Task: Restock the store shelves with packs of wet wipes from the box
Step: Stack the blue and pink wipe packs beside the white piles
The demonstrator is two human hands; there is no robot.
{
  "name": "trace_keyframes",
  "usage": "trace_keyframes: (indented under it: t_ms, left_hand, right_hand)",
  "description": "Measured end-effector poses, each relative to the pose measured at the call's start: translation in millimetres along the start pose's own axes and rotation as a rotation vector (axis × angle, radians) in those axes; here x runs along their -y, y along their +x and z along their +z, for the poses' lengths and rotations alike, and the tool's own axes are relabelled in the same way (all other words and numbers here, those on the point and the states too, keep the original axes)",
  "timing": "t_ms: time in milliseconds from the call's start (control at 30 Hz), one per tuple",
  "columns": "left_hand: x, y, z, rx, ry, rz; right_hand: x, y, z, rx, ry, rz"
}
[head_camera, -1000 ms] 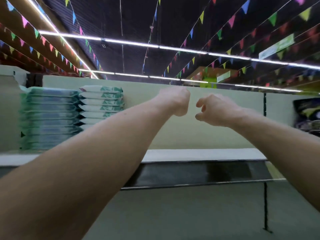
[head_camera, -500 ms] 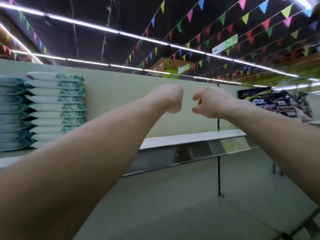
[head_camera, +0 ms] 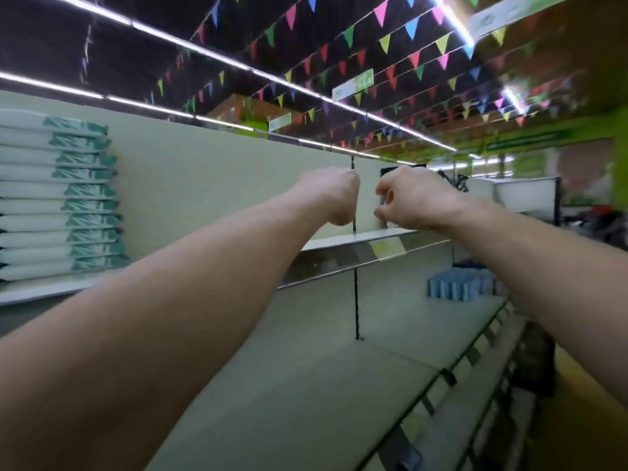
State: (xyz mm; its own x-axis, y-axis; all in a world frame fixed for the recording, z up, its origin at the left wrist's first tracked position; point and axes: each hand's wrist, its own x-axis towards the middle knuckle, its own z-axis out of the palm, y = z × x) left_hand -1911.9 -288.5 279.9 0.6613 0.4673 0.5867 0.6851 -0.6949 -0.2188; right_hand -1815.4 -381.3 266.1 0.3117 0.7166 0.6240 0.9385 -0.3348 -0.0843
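Store shelf (head_camera: 341,241) carried stacked packs of wet wipes (head_camera: 57,198) at left; left hand (head_camera: 331,195) and right hand (head_camera: 416,198) were raised, fingers curled, holding nothing.

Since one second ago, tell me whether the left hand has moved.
Yes. The left hand has swung right: it was well left of the black shelf upright and now overlaps it, fingers curled, holding nothing.
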Motion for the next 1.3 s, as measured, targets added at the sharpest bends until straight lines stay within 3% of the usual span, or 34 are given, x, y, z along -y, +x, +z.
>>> trace_keyframes:
  t_ms: [367,1000,1300]
  left_hand:
    - [-125.7,-24.6,-4.6,0.049,-0.17,0.288]
    - [-486.7,-143.8,-39.5,0.293,-0.45,0.783]
    - [-645.0,-252.3,-39.2,0.503,-0.509,0.907]
  right_hand:
    - [-78.7,-103.2,-40.5,0.06,-0.137,0.264]
    - [-295.7,-391.4,-143.3,0.248,-0.42,0.776]
    - [-370.8,-555.3,-172.0,0.389,-0.35,1.026]
